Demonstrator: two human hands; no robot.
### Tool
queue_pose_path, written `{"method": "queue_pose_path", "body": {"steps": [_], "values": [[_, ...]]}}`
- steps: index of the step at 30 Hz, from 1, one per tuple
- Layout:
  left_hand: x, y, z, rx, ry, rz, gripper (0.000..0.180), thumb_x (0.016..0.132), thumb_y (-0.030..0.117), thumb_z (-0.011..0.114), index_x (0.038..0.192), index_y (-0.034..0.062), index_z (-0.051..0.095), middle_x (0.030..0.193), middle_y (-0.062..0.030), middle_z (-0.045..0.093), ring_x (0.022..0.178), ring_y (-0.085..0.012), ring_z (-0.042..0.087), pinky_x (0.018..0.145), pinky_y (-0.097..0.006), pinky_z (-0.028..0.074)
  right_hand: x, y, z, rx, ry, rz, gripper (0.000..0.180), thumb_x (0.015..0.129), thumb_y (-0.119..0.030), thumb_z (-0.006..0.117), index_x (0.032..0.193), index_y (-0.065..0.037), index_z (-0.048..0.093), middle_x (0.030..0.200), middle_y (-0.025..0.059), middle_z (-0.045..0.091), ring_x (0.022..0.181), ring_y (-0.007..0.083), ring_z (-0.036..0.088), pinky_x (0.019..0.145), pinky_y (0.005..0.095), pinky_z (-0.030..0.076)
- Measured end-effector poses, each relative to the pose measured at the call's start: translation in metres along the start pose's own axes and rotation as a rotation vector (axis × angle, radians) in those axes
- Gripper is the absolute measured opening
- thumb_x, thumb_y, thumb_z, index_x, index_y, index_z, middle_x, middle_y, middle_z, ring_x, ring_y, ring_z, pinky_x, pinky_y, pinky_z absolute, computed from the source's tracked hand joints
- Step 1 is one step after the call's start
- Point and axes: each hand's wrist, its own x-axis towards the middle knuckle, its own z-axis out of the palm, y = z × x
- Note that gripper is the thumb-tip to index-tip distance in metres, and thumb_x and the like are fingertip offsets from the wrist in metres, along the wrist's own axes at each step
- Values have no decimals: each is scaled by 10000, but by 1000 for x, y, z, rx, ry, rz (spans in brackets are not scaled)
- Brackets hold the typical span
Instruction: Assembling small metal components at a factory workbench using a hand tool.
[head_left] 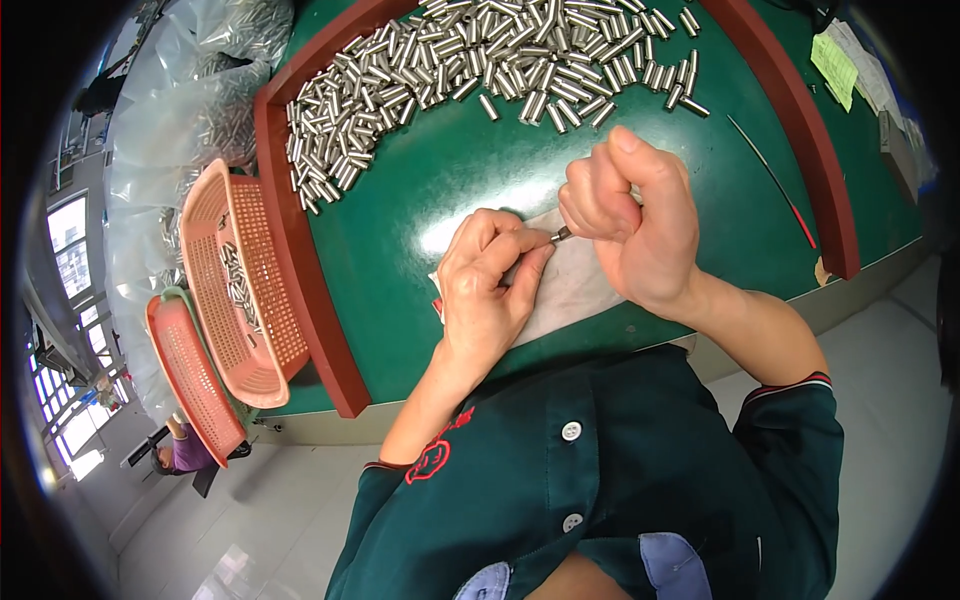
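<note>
My left hand [490, 285] is closed in a pinch, with a small metal cylinder [558, 236] between thumb and forefinger. Close beside it on the right, my right hand [640, 215] is curled into a fist with the thumb on top. Whatever sits inside that fist is hidden; its little-finger side is next to the cylinder's end. Both hands are above a pale cloth [575, 295] spread on the green tabletop [420, 185]. A small red bit shows at the cloth's left edge, partly covered by my left hand.
Many metal cylinders [540, 60] lie heaped at the far side, inside a raised red-brown border [300, 280]. A thin red-handled rod [775, 185] lies at right. Pink baskets [265, 355] and plastic bags [150, 200] stand left. Papers [832, 70] lie far right. Another person [188, 448] sits at lower left.
</note>
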Motion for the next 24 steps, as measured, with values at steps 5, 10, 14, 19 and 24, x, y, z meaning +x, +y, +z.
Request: {"method": "queue_pose_path", "body": {"steps": [5,10,14,19,24], "values": [[0,0,1,-1,5,-1,142,602,-25,673,722,28,621,694,-63,518,631,-211,511,550,-304,409,-1,-2,3,-106,-16,-36,454,910,-263,284,479,-121,261,422,-30,232,405,69,154,412,246,157],[0,1,1,2,12,-16,136,602,-26,674,716,29,623,688,-58,512,623,-207,503,540,-303,401,0,0,3,-94,-10,-20,454,912,-265,284,483,-119,261,424,-30,233,404,69,152,410,246,155],[1,0,0,-28,-14,-53,129,602,-26,674,706,30,623,681,-54,503,614,-203,495,536,-303,396,-2,1,4,-132,-22,-80,452,914,-257,290,487,-116,253,428,-33,233,404,69,159,413,245,157],[1,-1,0,-31,-3,-36,129,595,-19,678,699,31,621,661,-52,486,604,-201,486,541,-303,391,-7,7,4,-216,-61,-127,448,916,-245,310,493,-110,249,435,-30,229,407,76,174,425,251,165],[0,-3,0,-39,-4,-38,126,595,-16,680,694,30,617,660,-51,486,603,-203,486,544,-303,391,-9,8,6,-254,-59,-105,444,915,-229,323,495,-100,256,438,-24,242,409,88,190,434,257,173]]}}
